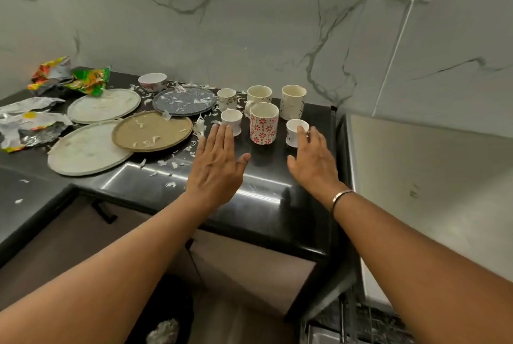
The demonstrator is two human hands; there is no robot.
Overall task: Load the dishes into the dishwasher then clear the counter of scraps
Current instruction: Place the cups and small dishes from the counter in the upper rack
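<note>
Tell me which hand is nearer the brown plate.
Left. The left hand is just right of the brown plate; the right hand is farther right, at a small white cup.

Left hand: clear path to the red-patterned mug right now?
Probably yes. Left hand is open just left of the mug; bare counter lies between them. The small cup at its fingertips stands aside.

One view only. Your head camera looks forward and steeply down, wide-angle, at the black counter (263, 204) from close range. Your left hand (216, 166) and right hand (313, 160) sit mid-frame, with the marbled wall (249, 38) above.
</note>
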